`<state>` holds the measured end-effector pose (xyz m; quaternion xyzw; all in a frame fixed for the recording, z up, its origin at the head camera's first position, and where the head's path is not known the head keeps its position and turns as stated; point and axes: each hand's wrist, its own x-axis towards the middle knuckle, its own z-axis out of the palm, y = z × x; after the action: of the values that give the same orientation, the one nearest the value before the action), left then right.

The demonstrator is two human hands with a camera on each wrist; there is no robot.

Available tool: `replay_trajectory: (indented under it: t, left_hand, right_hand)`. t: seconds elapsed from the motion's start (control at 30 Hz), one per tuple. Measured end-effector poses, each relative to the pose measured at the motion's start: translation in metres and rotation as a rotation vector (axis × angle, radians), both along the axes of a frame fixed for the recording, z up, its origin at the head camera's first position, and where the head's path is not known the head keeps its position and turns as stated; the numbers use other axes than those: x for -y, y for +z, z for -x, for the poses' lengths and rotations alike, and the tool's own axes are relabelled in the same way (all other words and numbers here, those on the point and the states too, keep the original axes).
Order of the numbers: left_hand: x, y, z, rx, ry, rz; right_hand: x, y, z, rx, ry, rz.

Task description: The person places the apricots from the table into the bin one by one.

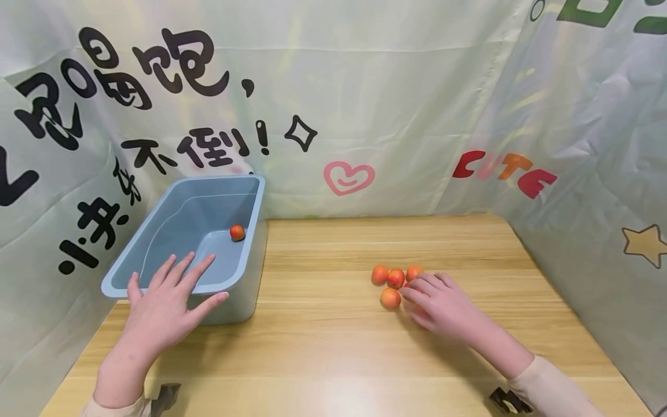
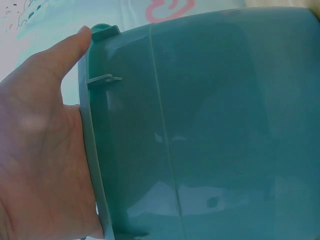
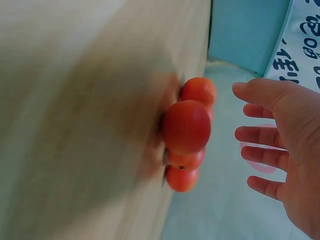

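Orange fruits (image 1: 394, 282) huddle at four o'clock on the wooden table (image 1: 333, 341), round with no long axis; the right hand (image 1: 443, 306), fingers spread and empty, hovers beside them. At ten o'clock the left hand (image 1: 165, 304) lies flat on the blue bin (image 1: 249, 243) rim, seemingly steadying it; its length runs away, one fruit (image 1: 237, 232) inside.

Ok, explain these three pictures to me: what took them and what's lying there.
No machine here: a person's two bare hands, filmed by three worn cameras. The wide picture is from the head, looking down at a wooden table. The other two are from the wrists. The left hand rests with straight fingers on the rim of a blue plastic bin, which holds one small orange fruit. The right hand is open at a cluster of orange fruits on the table; the wrist view shows a gap, so nothing is held.
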<state>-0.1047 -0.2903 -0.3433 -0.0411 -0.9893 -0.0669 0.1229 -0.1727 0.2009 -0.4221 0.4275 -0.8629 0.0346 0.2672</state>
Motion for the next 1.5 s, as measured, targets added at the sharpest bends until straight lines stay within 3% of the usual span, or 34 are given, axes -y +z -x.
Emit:
replay_trajectory:
  t: [0.77, 1.5]
  left_hand:
    - [0.0, -0.002, -0.002, -0.009, 0.005, 0.005]
    - [-0.001, -0.001, -0.001, 0.005, 0.01, 0.007]
  right_hand:
    - [-0.025, -0.018, -0.01, 0.025, -0.029, -0.059]
    - [-0.023, -0.019, -0.009, 0.042, -0.015, -0.049]
